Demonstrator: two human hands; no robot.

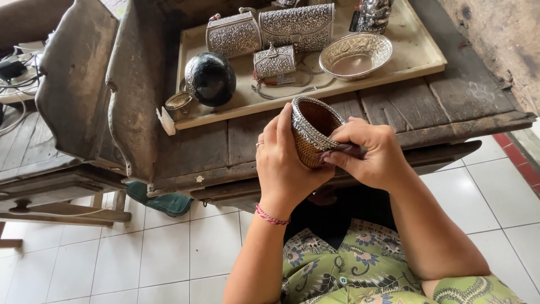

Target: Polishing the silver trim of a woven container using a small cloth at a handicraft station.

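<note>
My left hand (284,163) wraps around a small round woven basket (310,125) with an embossed silver rim, holding it tilted over the edge of a worn wooden table (405,110). A ring shows on one finger and a red thread bracelet circles that wrist. My right hand (368,155) pinches a dark cloth (343,151) against the basket's silver rim and side.
A cream tray (416,53) on the table holds embossed silver purses (295,25), a silver bowl (355,54), a dark round pot (211,79) and a small lid. Weathered wooden boards (79,79) lean at the left. White floor tiles lie below.
</note>
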